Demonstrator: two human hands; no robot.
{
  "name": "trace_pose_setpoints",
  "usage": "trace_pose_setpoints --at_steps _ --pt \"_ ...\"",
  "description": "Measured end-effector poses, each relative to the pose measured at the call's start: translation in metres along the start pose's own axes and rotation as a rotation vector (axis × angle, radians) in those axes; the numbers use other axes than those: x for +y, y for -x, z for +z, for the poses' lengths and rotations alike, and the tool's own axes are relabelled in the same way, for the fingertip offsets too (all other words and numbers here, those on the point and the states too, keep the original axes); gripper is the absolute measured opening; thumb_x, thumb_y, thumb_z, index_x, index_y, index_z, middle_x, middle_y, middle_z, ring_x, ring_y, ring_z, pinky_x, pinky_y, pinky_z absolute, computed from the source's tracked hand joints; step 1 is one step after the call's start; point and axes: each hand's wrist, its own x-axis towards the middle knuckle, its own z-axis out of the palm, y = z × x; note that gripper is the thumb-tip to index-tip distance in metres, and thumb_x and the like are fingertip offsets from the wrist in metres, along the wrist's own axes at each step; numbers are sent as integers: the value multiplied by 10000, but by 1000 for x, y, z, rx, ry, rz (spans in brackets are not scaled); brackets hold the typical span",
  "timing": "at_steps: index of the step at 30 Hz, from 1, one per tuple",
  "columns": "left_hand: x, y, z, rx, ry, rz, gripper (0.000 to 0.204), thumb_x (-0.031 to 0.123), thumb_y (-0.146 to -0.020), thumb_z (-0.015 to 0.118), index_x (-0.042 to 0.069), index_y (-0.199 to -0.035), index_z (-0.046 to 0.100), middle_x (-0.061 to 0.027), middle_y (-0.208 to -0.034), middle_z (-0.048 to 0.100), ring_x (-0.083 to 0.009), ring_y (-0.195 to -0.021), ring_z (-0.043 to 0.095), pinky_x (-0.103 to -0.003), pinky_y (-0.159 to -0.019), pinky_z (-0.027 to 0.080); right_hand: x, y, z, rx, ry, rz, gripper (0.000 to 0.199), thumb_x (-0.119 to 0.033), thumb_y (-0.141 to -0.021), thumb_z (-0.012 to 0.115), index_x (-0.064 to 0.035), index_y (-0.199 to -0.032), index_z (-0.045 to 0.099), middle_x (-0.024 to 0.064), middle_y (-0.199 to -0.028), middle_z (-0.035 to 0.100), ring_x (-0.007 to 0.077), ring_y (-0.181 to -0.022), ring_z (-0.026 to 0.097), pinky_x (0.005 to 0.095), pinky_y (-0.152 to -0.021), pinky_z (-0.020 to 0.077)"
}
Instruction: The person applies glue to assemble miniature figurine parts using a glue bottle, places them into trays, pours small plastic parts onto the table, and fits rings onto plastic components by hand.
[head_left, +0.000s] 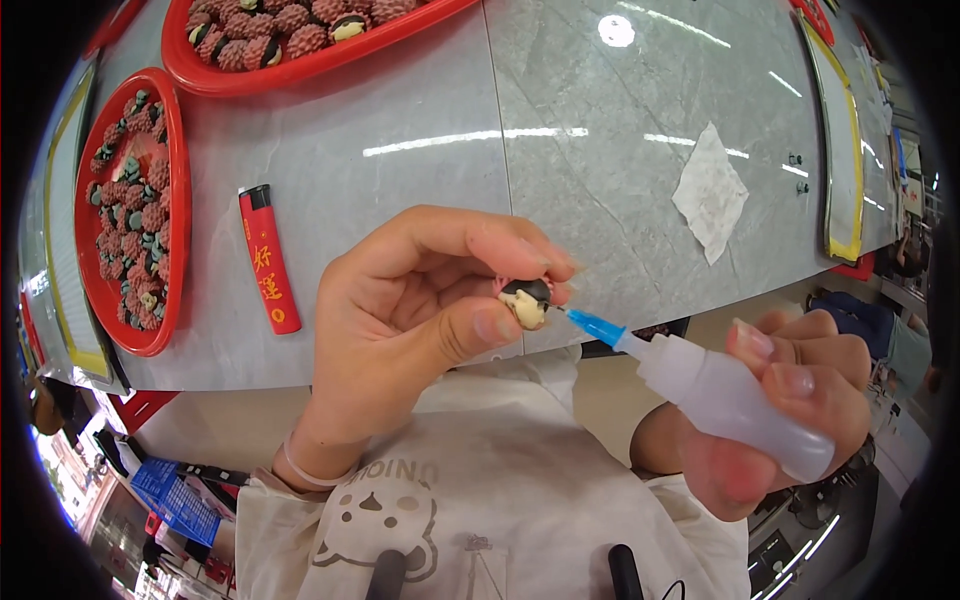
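Observation:
Between the thumb and fingers of my left hand (400, 300) is a small figurine piece (526, 301), cream and black with a bit of pink. My right hand (800, 400) grips a translucent white squeeze bottle (735, 400), tilted with its blue needle tip (597, 327) pointing left at the piece. The needle's end is at the piece's right side; whether it touches, I cannot tell. Both hands are over the table's near edge.
A red lighter (270, 275) lies left of my left hand. Red trays (180, 200) (330, 72) of pink pieces stand at the left and far left. A crumpled white tissue (711, 195) lies to the right on the grey table (600, 180).

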Motion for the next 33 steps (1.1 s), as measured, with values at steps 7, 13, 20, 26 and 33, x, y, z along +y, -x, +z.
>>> trace_pose_setpoints --at_steps 7,13,20,26,33 --pt "3 1 -3 2 33 -13 279 167 -755 660 33 -914 474 -129 -904 536 -195 -790 587 -263 -670 481 18 5 -4 35 -413 36 509 -430 -799 541 34 -993 461 153 -847 498 157 -618 457 253 -508 397" --pt "-1 2 -13 -120 129 28 234 82 -806 586 -25 -990 490 -171 -1011 544 -190 -886 566 -269 -780 459 23 -2 12 166 -851 523 416 -135 -719 678 -2 -986 388 220 -895 548 192 -679 560 271 -616 477" --pt "4 1 2 -13 50 -42 276 151 -766 645 31 -922 452 -131 -926 508 -189 -810 575 -226 -659 469 40 -11 45 -23 -370 278 404 102 -694 581 -39 -1009 370 161 -932 570 189 -871 545 286 -791 402" --pt "-1 3 -3 -9 31 20 280 152 -768 645 -5 -929 479 -171 -935 543 -207 -819 589 -252 -664 488 39 -11 53 -119 -378 426 359 90 -658 603 -38 -971 482 57 -894 566 131 -821 531 248 -759 410" --pt "2 3 1 -49 -21 -32 265 156 -784 625 38 -933 440 -108 -937 490 -165 -807 554 -199 -633 455 109 -11 -35 212 115 646 222 -32 -740 586 -2 -960 580 53 -904 583 120 -833 524 246 -708 418"
